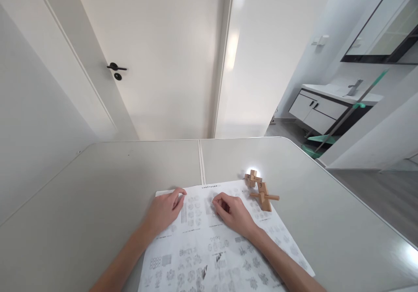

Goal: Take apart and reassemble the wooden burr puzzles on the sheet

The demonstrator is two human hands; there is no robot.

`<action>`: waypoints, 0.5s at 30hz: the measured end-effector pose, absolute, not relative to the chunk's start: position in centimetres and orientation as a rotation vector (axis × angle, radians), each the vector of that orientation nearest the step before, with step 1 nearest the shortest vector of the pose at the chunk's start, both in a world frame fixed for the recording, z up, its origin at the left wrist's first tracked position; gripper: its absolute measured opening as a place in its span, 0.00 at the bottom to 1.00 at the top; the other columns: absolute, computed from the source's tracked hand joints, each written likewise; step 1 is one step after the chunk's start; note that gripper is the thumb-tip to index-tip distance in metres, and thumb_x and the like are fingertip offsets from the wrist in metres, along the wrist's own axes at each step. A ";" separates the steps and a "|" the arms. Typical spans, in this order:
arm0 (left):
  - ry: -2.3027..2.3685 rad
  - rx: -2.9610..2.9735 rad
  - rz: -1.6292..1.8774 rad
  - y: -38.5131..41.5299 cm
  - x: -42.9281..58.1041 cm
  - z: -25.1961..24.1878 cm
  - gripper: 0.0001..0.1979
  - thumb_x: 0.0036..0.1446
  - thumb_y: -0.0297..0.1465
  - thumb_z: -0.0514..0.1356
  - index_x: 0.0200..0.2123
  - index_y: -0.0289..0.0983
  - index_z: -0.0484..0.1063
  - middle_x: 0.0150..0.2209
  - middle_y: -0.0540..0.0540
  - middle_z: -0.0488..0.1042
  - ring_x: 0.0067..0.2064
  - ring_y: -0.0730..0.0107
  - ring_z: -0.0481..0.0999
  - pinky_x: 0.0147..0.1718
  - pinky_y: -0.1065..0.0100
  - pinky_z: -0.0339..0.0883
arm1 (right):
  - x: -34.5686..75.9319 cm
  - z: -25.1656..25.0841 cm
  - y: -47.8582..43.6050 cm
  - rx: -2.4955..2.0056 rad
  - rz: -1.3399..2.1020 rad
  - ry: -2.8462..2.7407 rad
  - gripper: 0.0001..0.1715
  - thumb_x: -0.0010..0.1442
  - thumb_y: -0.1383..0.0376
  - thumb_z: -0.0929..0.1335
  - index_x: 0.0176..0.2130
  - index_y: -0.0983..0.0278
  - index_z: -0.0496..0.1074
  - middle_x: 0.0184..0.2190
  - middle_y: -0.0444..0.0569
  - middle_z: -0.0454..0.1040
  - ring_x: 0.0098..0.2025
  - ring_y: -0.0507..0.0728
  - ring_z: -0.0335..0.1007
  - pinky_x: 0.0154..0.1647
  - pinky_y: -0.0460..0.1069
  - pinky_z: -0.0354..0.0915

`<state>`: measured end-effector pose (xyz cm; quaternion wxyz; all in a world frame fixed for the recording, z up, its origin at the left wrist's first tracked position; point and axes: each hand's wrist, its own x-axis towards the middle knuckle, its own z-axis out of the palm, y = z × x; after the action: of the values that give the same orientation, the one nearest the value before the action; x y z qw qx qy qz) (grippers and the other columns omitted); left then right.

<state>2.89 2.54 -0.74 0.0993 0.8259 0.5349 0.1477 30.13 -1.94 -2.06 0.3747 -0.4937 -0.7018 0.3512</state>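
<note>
A large white sheet (196, 248) printed with rows of small grey diagrams lies on the table under both hands. My left hand (166, 209) rests at its upper left edge, fingers loosely curled in with nothing seen in them. On the sheet's upper middle lies my right hand (234, 213), its fingers closed in a loose fist and no object visible in it. Beyond it, to the right, sit wooden puzzle pieces: notched light-brown blocks (252, 178) fitted together, and a flat piece (265, 203) crossed by a thin bar. Neither hand touches the wood.
The pale table (98, 205) has a seam (201, 161) running away from me. Behind its far edge stands a white door (170, 65) with a black handle (116, 67). At right are a washbasin cabinet (320, 107) and a green dustpan (311, 151).
</note>
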 end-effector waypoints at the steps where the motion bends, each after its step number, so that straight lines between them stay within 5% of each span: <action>1: 1.578 2.442 0.437 2.5 2.9 -0.7 0.15 0.70 0.38 0.48 0.43 0.42 0.74 0.19 0.57 0.58 0.21 0.71 0.63 0.27 0.70 0.54 | 30.1 -2.1 -2.0 -1.265 0.901 -1.795 0.11 0.71 0.61 0.63 0.37 0.59 0.71 0.24 0.43 0.74 0.25 0.54 0.65 0.28 0.48 0.60; 15: 1.568 2.452 0.487 2.4 3.2 -0.6 0.16 0.69 0.38 0.48 0.43 0.41 0.74 0.19 0.57 0.57 0.21 0.71 0.62 0.26 0.70 0.54 | 30.2 -2.1 -1.9 -1.264 0.877 -1.822 0.10 0.70 0.63 0.64 0.36 0.59 0.71 0.24 0.42 0.74 0.25 0.54 0.67 0.28 0.48 0.61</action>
<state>3.22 2.44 -0.61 0.0953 0.8271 0.5290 0.1644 30.17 -1.91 -2.08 0.3694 -0.4927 -0.7100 0.3416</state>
